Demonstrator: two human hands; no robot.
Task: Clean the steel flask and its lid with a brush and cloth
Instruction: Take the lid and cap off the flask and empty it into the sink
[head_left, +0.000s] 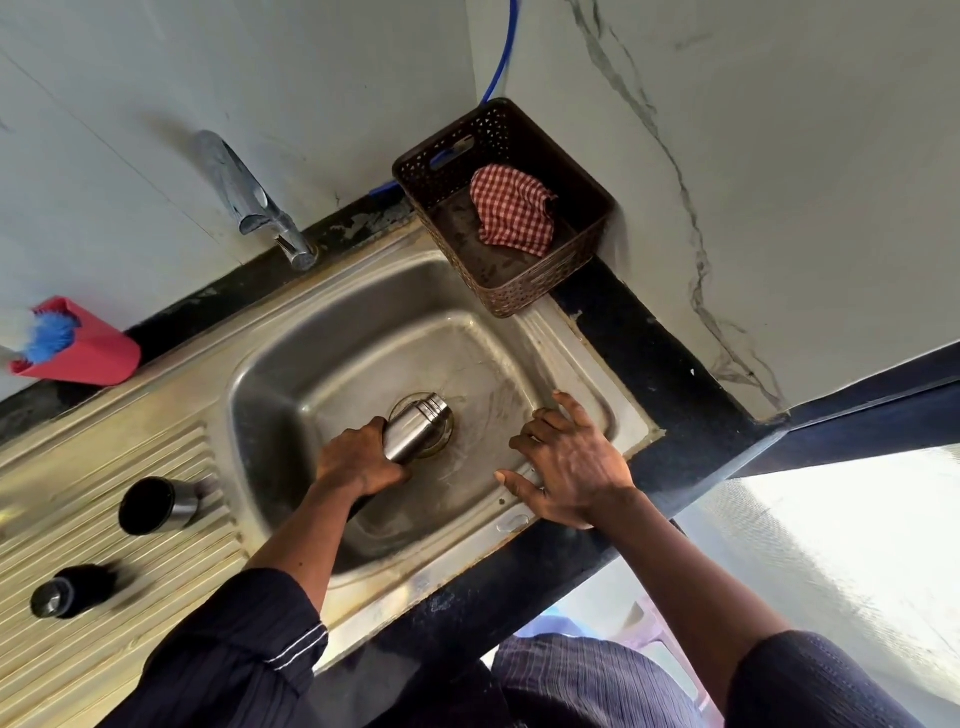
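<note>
A person's left hand (358, 460) grips the steel flask (415, 428), tilted neck-first over the drain at the sink's (337, 353) centre; the right hand (566, 467) rests, fingers spread, on the sink's right rim, apart from the flask.

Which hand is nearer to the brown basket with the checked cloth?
Right. The right hand rests open on the rim of the sink, in front of the basket. The left hand grips the steel flask in the basin, farther left.
</note>
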